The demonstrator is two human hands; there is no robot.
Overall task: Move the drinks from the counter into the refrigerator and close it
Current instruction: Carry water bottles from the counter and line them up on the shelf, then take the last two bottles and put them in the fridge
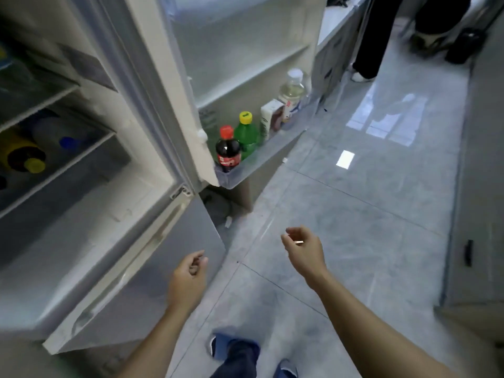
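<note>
Grey tile floor [368, 214], fridge [114, 148] at left w/ door [245, 64] swung wide. Drinks stand in door rack: cola [227, 151], green bottle [246, 137], carton [271, 117], clear bottle [291, 94]. Left hand [188, 279] & right hand [302, 249] loosely curled, each grip empty, prob. free to shut door.

We see open floor [368, 214] across the middle and right of the frame, with nothing lying on it ahead of our left hand [188, 279] and right hand [304, 248]. The open refrigerator door [245, 64] juts into the upper centre, its lowest shelf packed by a cola bottle [227, 151], green bottle [246, 137], carton [271, 118] and clear bottle [291, 96]. The lower door [152, 268] swings out at lower left. Another person's legs [373, 36] block the aisle at upper right.
</note>
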